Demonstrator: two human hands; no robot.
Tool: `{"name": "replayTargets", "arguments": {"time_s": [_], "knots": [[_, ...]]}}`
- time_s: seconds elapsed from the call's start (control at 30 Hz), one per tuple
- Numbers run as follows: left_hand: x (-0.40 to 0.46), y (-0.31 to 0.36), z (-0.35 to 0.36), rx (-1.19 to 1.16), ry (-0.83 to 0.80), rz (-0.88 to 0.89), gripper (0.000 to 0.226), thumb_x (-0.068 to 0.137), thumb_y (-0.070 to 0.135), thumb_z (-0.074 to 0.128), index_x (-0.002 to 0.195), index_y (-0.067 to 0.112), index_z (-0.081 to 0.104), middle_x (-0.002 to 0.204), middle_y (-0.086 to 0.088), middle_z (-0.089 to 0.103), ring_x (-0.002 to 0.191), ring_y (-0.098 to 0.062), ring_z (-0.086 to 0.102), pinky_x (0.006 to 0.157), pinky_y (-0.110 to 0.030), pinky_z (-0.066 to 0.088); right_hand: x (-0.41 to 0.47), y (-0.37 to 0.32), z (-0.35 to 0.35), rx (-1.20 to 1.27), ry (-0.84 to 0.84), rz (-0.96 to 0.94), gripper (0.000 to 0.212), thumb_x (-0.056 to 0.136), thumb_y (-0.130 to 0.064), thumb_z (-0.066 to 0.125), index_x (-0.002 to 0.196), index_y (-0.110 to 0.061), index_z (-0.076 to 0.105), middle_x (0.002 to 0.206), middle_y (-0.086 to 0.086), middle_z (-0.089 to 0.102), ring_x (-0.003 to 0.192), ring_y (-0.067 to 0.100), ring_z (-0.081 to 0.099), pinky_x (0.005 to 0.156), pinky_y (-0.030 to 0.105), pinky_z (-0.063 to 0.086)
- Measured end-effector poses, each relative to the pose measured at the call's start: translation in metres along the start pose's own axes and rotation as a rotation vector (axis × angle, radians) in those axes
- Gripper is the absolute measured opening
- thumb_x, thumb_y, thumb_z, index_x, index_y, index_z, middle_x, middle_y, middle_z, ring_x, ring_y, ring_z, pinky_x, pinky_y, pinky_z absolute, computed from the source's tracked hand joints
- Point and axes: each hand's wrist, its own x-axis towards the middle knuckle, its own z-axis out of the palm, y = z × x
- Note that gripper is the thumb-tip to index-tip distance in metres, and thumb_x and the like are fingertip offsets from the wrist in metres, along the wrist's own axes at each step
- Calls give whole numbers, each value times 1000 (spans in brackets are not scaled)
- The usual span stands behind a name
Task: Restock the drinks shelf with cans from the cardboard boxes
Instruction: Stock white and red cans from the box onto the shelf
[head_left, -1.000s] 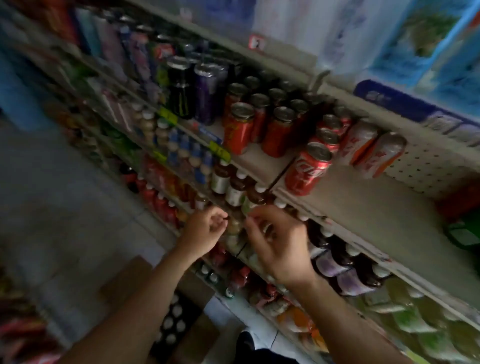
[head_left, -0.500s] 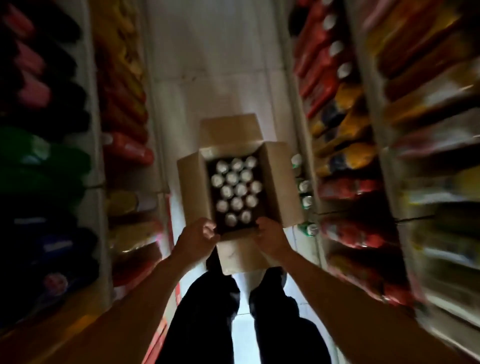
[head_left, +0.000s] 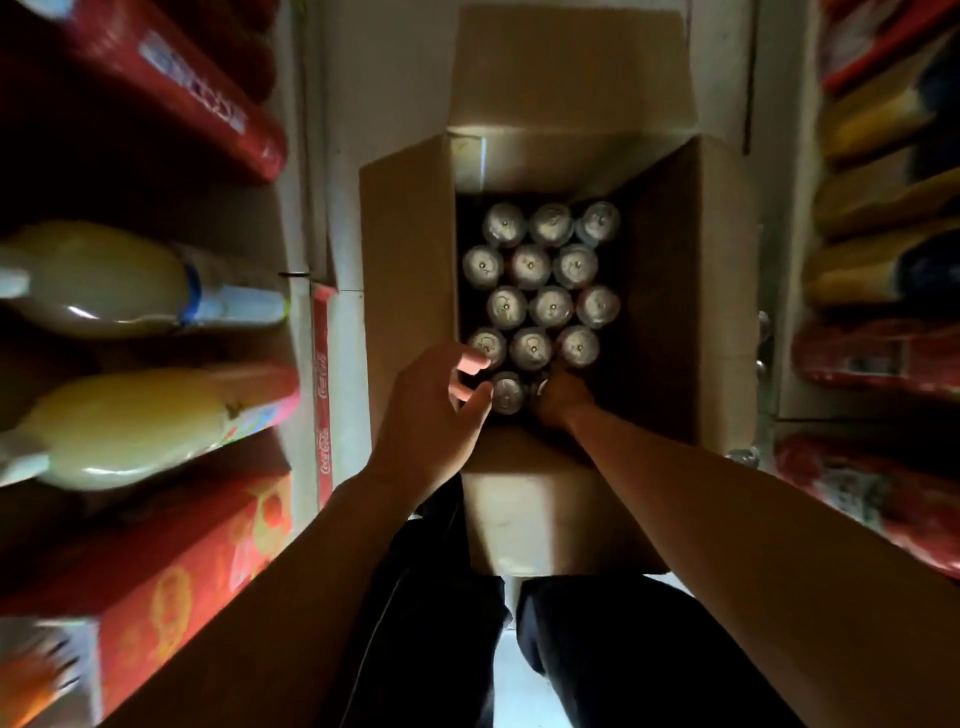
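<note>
Dim shop aisle, open cardboard box (head_left: 410, 270), cans (head_left: 530, 265) upright, left hand (head_left: 434, 415) spread at nearest can (head_left: 508, 393), right hand (head_left: 561, 400) grip unclear

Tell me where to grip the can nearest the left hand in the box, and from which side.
Grip the can round its top rim, coming straight down. It stands upright, packed against other cans in the deep box, so its sides look hard to reach. The left hand hovers beside it, fingers spread; the right hand is already down among the cans next to it.
</note>
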Motion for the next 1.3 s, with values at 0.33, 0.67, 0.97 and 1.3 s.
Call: {"name": "replayTargets", "arguments": {"time_s": [0.33,0.67,0.97,1.3], "knots": [[-9,29,-15,95,-177,-167,36,80,21,76,114,18,63,104,5,64,84,-11,64,81,-24,52,-91,-9,-66,369,145,95,34,78,-37,74,103,-16,70,109,12,71,98,31,68,79,36,59],[-49,312,-113,69,-489,295,75,49,26,90,117,36,59,102,11,71,91,1,67,77,-17,53,-448,-68,-323,881,226,-46,26,86,-29,72,84,-4,68,74,15,65,63,31,70,68,49,62],[-181,581,-174,-23,-324,717,53,49,23,90,90,31,56,82,15,67,74,3,63,58,-16,49,-716,-79,-410,832,998,-214,53,57,-42,91,99,-31,61,83,-13,70,74,-3,66,64,21,54],[-341,723,-110,6,-794,1095,63,64,36,89,119,30,59,109,12,71,102,-3,67,85,-34,57,-902,48,-381,951,1541,-100,68,50,-26,94,107,-31,57,89,-14,71,81,-6,67,64,11,51]]}}
